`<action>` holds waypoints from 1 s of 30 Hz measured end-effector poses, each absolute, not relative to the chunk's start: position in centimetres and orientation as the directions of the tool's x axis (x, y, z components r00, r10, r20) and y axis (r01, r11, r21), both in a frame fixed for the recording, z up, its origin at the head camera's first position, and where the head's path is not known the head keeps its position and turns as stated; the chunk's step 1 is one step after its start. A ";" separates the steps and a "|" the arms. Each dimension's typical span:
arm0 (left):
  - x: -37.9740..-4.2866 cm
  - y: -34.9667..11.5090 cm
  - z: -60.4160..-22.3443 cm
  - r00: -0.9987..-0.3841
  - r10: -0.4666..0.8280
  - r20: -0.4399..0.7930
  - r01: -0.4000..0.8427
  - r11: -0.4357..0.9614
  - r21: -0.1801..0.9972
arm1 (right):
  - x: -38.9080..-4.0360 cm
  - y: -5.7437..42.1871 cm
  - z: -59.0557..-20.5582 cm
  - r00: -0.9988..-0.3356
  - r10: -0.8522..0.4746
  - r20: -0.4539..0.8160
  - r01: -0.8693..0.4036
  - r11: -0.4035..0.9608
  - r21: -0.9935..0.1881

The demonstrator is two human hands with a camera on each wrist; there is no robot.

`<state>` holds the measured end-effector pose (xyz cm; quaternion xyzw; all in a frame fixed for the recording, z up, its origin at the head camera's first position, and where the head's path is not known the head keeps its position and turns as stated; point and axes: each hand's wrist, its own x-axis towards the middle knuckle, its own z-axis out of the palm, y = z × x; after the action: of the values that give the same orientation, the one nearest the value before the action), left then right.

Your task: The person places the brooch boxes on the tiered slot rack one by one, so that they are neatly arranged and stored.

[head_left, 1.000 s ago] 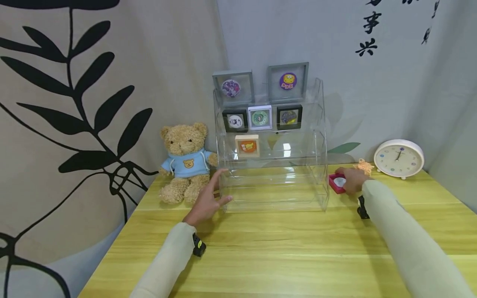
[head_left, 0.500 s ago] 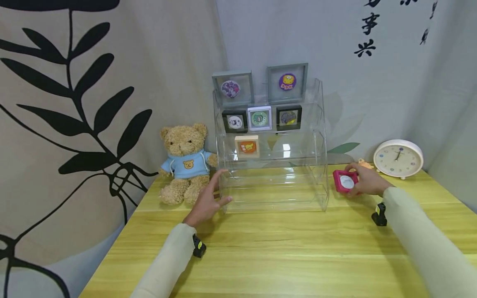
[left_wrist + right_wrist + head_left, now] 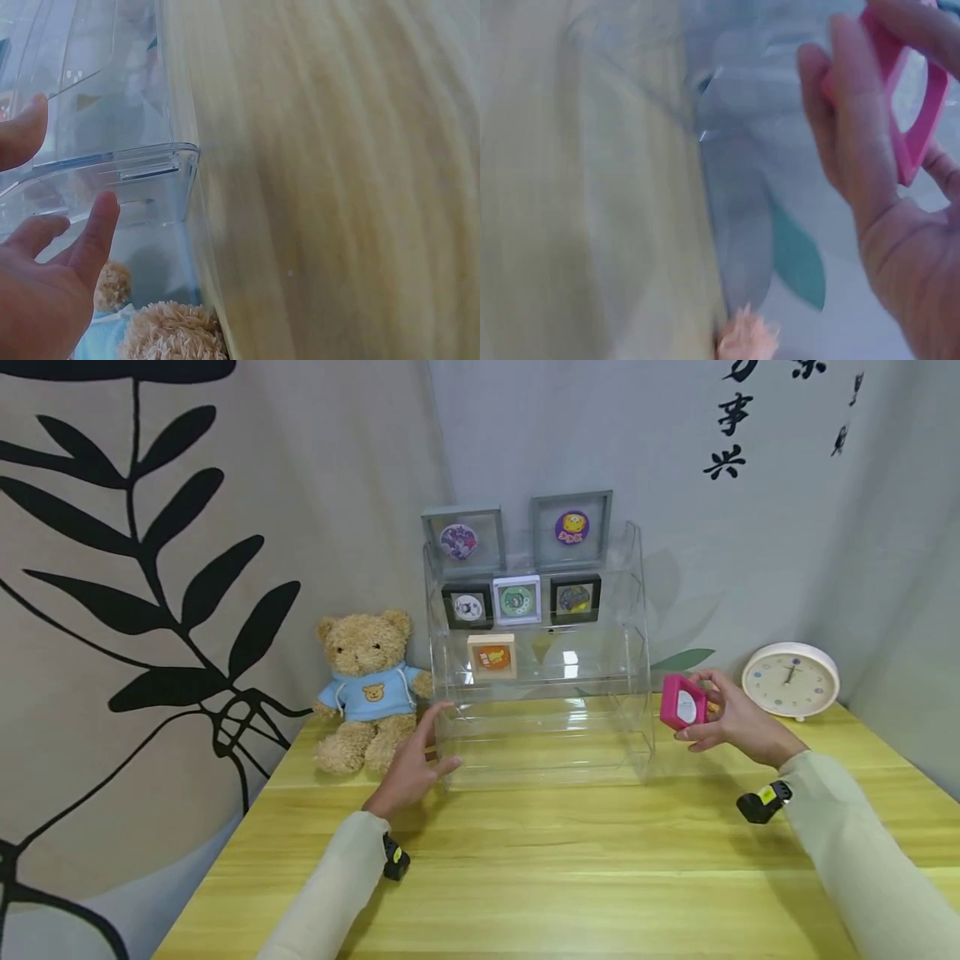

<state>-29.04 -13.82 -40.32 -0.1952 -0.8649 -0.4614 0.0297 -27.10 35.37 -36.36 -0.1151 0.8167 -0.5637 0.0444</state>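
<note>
My right hand (image 3: 742, 722) pinches a small pink display frame (image 3: 679, 700) between thumb and fingers, raised off the table beside a clear stepped acrylic rack (image 3: 540, 770). A white round piece shows in the frame's window; in the right wrist view the pink frame (image 3: 915, 146) is tilted and slightly blurred. At the rack's left side is my left hand (image 3: 408, 772), thumb and fingers spread either side of the side panel. The left wrist view has the fingers (image 3: 94, 240) fairly straight near the clear edge; contact is hard to tell.
Grey frames (image 3: 572, 531), smaller black and white frames (image 3: 517, 600) and a cream frame (image 3: 492, 657) stand on the rack's upper tiers. A teddy bear (image 3: 369, 689) sits left. A white clock (image 3: 791, 680) stands right, near an orange fuzzy item (image 3: 748, 335). Wooden table (image 3: 555, 868) underneath.
My right hand has picked the pink frame up from the table and tilted it, its window now turned to the right. The left hand keeps its place at the rack.
</note>
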 end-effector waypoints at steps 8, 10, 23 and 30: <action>-28.9 -13.5 -40.4 -0.924 0.312 0.221 0.356 0.491 0.795 | -26.0 33.0 -33.5 -0.955 -0.243 0.173 -0.232 0.241 -0.942; -28.9 -13.5 -40.3 -0.926 0.307 0.221 0.354 0.498 0.792 | -25.8 32.3 -32.8 -0.953 -0.244 0.180 -0.234 0.214 -0.948; -28.9 -13.6 -40.3 -0.926 0.303 0.225 0.362 0.543 0.757 | -26.6 29.7 -30.9 -0.852 -0.425 0.306 -0.237 -0.208 -0.949; -29.0 -13.9 -40.4 -0.923 0.307 0.232 0.369 0.532 0.762 | -27.8 27.0 -29.1 -0.898 -0.344 0.276 -0.291 -0.008 -0.957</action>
<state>-29.02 -13.86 -40.36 -0.1933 -0.8745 -0.4435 0.0348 -27.78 27.00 -29.08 -0.2254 0.7039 -0.6733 0.0197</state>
